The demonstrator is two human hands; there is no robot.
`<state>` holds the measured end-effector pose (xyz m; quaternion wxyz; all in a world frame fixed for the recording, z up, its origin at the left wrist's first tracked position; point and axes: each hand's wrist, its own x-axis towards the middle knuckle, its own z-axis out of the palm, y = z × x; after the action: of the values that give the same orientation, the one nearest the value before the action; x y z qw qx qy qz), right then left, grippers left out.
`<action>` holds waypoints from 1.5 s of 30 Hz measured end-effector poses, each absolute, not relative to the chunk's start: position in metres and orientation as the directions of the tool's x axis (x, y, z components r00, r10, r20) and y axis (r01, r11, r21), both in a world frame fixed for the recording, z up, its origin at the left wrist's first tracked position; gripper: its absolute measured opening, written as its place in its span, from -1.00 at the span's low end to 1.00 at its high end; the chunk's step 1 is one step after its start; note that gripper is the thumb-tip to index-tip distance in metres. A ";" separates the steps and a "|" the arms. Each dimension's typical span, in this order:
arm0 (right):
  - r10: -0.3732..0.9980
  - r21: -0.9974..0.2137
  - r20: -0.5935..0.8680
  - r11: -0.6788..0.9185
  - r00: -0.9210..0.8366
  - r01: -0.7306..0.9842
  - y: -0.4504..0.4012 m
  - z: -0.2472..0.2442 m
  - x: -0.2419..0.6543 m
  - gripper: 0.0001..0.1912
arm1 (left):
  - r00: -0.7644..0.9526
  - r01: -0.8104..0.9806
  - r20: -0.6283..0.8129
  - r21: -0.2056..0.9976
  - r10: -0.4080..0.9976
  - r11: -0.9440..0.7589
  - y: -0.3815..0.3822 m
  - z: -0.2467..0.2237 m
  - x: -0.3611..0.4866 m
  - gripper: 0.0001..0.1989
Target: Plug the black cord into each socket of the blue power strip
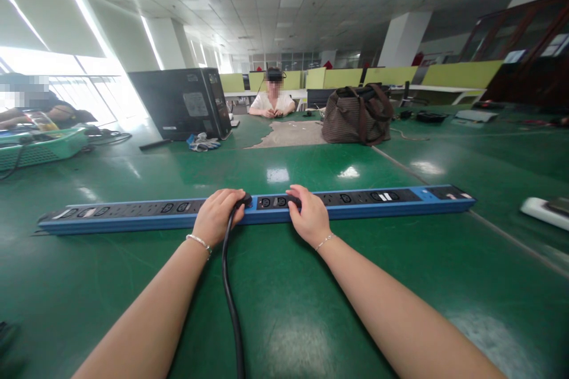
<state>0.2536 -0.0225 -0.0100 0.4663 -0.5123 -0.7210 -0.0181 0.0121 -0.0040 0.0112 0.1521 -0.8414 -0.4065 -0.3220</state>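
A long blue power strip (267,213) with black sockets lies across the green table in front of me. My left hand (219,214) is closed on a black plug (244,200) at the middle of the strip, and its thick black cable (229,284) runs down toward me. Just right of the strip's middle, my right hand (309,214) has its fingers curled round a small dark thing at the sockets, mostly hidden by the fingers, which I cannot make out. Bracelets circle both wrists.
Beyond the strip stand a black computer case (186,103), gloves (203,142) and a brown bag (358,115). A green basket (44,151) is at the left, a white object (544,212) at the right. One person (272,98) sits across the table, another at far left.
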 end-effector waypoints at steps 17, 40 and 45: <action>0.736 -0.446 0.675 0.470 -0.060 0.762 -0.023 -0.010 0.252 -0.61 | 0.428 0.808 0.677 0.010 0.599 -0.589 -0.011 0.008 0.030 -0.79; 0.770 -0.346 0.628 0.410 -0.117 0.844 -0.027 -0.008 0.248 -0.72 | 0.452 0.815 0.719 -0.092 0.528 -0.572 -0.016 0.002 0.027 -0.76; 0.772 -0.350 0.625 0.415 -0.121 0.840 -0.029 -0.007 0.248 -0.75 | 0.443 0.814 0.711 -0.065 0.545 -0.577 -0.014 0.001 0.027 -0.76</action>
<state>0.2478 -0.0287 -0.0070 0.3858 -0.5392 -0.7473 -0.0445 0.0271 -0.0141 0.0012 0.2040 -0.8247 -0.4121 -0.3293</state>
